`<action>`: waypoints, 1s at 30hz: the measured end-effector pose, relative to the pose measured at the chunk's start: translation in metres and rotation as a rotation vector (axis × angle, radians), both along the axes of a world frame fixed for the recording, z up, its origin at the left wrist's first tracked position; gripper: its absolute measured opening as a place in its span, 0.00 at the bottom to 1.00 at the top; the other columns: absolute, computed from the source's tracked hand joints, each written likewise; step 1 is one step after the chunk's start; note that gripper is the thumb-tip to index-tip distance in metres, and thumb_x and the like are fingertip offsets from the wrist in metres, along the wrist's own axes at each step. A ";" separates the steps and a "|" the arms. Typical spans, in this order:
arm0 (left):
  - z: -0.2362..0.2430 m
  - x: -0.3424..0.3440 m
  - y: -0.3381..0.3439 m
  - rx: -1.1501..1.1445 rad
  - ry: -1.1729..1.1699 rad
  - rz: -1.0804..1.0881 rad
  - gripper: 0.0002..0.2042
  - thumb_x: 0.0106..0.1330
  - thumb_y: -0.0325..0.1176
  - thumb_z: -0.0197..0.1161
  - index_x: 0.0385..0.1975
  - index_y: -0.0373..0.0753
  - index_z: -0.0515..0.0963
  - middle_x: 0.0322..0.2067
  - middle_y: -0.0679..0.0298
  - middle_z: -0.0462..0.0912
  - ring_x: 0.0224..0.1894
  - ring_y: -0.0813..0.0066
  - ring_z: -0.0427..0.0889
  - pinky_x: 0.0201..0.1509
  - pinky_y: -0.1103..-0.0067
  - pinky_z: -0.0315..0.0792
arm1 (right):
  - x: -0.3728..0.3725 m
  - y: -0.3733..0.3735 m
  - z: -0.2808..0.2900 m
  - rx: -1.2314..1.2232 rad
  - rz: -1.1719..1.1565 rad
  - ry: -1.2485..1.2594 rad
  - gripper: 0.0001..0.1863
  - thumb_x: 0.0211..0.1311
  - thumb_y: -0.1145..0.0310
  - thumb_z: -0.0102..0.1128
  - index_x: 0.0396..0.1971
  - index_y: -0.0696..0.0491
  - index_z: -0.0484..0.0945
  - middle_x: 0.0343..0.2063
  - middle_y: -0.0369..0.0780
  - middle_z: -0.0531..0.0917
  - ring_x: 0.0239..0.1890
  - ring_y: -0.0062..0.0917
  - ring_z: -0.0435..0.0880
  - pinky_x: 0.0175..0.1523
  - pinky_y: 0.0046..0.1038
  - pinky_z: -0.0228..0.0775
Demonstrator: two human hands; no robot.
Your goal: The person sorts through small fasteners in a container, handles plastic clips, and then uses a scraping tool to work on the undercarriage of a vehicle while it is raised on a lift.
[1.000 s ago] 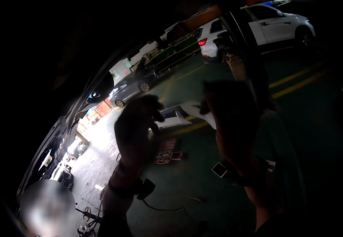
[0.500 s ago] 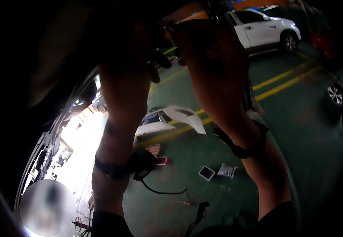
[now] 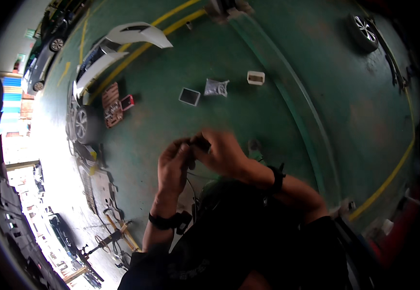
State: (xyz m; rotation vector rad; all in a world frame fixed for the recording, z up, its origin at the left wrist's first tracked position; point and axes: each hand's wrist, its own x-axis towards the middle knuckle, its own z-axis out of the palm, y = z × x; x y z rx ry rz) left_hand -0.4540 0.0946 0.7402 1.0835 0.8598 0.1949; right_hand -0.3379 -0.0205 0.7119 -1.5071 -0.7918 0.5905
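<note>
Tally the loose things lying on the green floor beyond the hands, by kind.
White car body panels: 2
Open tool case: 1
Small square trays or boxes: 2
Clear plastic bag: 1
Total: 6

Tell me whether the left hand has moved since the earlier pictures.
Yes. The left hand has come down from high in the view, where it was raised against the parked cars, and now sits low over the green floor, meeting the right hand.

I see a green floor (image 3: 287,121) with yellow lines (image 3: 389,179). Beyond my hands lie a square tray (image 3: 189,96), a clear bag (image 3: 216,87) and a white box (image 3: 256,77); farther left, a white bumper (image 3: 123,41) and a tool case (image 3: 111,104).
</note>
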 end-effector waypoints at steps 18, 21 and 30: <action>-0.108 -0.209 0.080 -0.318 0.090 0.391 0.09 0.68 0.24 0.63 0.47 0.31 0.79 0.40 0.63 0.84 0.36 0.81 0.80 0.39 0.84 0.73 | -0.170 0.120 -0.095 -0.401 0.456 0.100 0.11 0.64 0.67 0.63 0.40 0.59 0.76 0.30 0.47 0.86 0.33 0.41 0.87 0.36 0.36 0.77; -0.117 -0.223 0.096 -0.362 0.073 0.465 0.09 0.68 0.24 0.63 0.46 0.31 0.78 0.40 0.63 0.84 0.36 0.81 0.80 0.39 0.83 0.73 | -0.176 0.153 -0.103 -0.393 0.591 -0.025 0.10 0.63 0.67 0.63 0.39 0.56 0.75 0.28 0.46 0.85 0.32 0.44 0.85 0.36 0.40 0.76; -0.125 -0.246 0.169 -0.405 0.102 0.729 0.08 0.70 0.26 0.62 0.46 0.31 0.79 0.35 0.63 0.82 0.31 0.78 0.78 0.34 0.81 0.72 | -0.169 0.287 -0.125 -0.373 1.073 0.050 0.12 0.62 0.68 0.64 0.43 0.55 0.76 0.32 0.47 0.86 0.37 0.43 0.87 0.40 0.38 0.78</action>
